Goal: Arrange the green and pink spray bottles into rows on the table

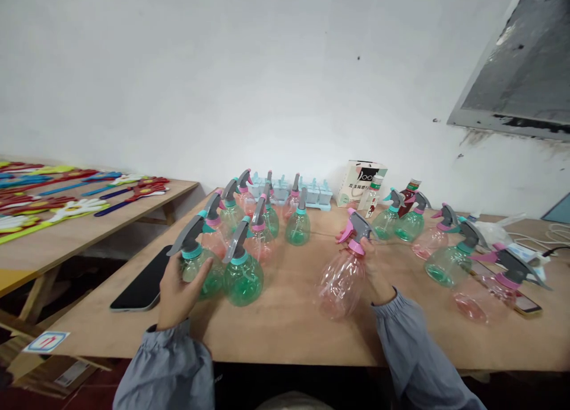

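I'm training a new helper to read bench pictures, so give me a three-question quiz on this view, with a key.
1. Multiple choice: what colour is the collar of the spray bottle in the right hand?
A) teal
B) pink
C) yellow
2. True or false: the black smartphone lies to the left of the left hand.
3. Fill in: the ice-pop moulds stand at the back of the wooden table, close to the ____.

Key:
1. B
2. True
3. wall
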A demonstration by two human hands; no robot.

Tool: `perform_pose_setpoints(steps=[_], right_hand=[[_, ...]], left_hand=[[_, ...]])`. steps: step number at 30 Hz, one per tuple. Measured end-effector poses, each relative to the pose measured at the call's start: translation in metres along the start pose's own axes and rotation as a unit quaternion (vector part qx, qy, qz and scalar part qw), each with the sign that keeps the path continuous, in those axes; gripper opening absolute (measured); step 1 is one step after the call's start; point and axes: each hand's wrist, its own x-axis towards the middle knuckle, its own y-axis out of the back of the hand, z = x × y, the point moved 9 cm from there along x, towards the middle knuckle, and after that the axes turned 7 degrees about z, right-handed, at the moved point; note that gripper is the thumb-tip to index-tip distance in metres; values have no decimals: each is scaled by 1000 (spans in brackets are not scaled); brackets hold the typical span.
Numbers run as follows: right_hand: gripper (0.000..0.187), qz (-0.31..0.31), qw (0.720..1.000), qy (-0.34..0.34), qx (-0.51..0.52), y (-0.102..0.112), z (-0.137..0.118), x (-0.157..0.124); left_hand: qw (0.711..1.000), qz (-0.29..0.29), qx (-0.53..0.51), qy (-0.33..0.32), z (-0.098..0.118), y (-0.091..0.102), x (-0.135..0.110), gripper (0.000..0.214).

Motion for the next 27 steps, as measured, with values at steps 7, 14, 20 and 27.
perform_pose_setpoints(steps=[7,14,20,27], right_hand=[[55,5,999,-40,21,4,13,6],[61,-26,991,-69,111,-4,26,13],[52,16,991,-73,107,11,27,13],[49,23,994,-63,90,21,32,14]], left_hand=[[1000,1,2,-5,-1,0,0,64],[1000,0,1,8,-4,0,0,74],[1000,-5,-11,-1,0,-2,1,76],[1000,5,1,-7,-2,0,0,78]])
